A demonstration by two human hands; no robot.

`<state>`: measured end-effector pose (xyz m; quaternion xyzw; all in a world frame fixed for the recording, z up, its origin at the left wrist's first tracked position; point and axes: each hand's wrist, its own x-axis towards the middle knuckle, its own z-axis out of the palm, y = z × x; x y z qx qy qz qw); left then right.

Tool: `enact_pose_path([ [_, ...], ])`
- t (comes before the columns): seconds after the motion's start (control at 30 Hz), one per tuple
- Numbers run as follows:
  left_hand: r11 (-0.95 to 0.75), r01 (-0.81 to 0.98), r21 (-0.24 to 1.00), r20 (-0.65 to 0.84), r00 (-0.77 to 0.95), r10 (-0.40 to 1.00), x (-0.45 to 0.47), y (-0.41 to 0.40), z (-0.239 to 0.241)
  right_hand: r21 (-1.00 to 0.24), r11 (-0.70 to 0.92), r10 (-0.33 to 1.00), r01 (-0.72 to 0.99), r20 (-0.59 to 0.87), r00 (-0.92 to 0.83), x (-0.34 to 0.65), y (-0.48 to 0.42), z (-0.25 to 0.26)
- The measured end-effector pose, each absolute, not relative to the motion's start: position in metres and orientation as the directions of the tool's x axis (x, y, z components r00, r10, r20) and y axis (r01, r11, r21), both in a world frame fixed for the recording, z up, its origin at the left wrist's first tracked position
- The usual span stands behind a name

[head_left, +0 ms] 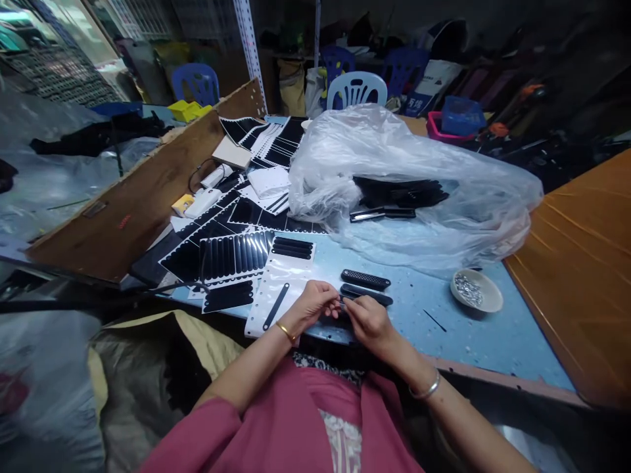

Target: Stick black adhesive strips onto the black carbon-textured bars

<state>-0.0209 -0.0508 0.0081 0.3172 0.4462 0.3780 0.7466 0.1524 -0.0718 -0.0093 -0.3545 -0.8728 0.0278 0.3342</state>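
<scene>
My left hand point(320, 301) and my right hand point(369, 322) meet near the table's front edge, fingertips pinched close together. Whatever they hold between them is too small and hidden to name. Just beyond the fingers lie two long, round-ended black pieces: a textured one point(365, 280) and a smooth one point(372, 294). Left of my left hand is a white backing sheet point(259, 309) carrying a single black strip point(277, 306) and a group of black strips point(292, 247) higher up. To the right, a white bowl point(491, 299) contains small shiny metal parts point(468, 290).
A large clear plastic bag point(419, 151) with black pieces inside covers the table's back. Sheets of black strips point(236, 255) overlap at left, beside a wooden board point(148, 177). A thin black stick point(434, 320) lies on the blue tabletop point(522, 348). An orange-brown surface point(586, 276) borders the right.
</scene>
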Motion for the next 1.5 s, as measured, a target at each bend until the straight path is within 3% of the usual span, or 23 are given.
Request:
enact_pose_path([
  [0.2, 0.562, -0.203, 0.802, -0.409, 0.499, 0.764, -0.012, -0.051, 0.01, -0.274, 0.696, 0.688, 0.664, 0.522, -0.504, 0.167, -0.074, 0.0],
  [0.43, 0.561, -0.19, 0.805, -0.407, 0.51, 0.758, -0.013, -0.036, 0.017, -0.531, 0.632, 0.774, 0.564, 0.472, -0.422, 0.203, -0.063, 0.013],
  [0.57, 0.52, -0.136, 0.843, -0.387, 0.519, 0.763, -0.009, -0.022, 0.019, -0.601, 0.559, 0.829, 0.571, 0.395, -0.396, 0.219, -0.053, 0.008],
  [0.67, 0.457, -0.025, 0.889, -0.402, 0.434, 0.806, -0.007, -0.012, 0.013, -0.575, 0.543, 0.839, 0.612, 0.394, -0.374, 0.222, -0.047, 0.005],
  [0.77, 0.384, 0.063, 0.921, -0.388, 0.239, 0.89, -0.012, -0.002, 0.002, -0.528, 0.518, 0.85, 0.673, 0.405, -0.336, 0.231, -0.04, 0.005],
  [0.9, 0.193, 0.144, 0.97, -0.195, -0.004, 0.981, -0.019, 0.014, -0.018, -0.553, 0.455, 0.884, 0.698, 0.374, -0.279, 0.252, -0.021, -0.002],
  [1.13, 0.196, 0.206, 0.959, -0.224, 0.122, 0.967, -0.007, 0.028, -0.045, -0.536, 0.445, 0.895, 0.718, 0.238, -0.377, 0.257, 0.011, -0.032],
  [1.3, 0.122, 0.262, 0.957, -0.168, 0.162, 0.972, -0.009, 0.031, -0.051, -0.447, 0.485, 0.872, 0.752, 0.184, -0.453, 0.246, 0.018, -0.03],
  [1.5, 0.115, 0.255, 0.96, -0.165, 0.184, 0.969, -0.011, 0.032, -0.054, -0.445, 0.501, 0.86, 0.743, 0.156, -0.486, 0.24, 0.02, -0.028],
])
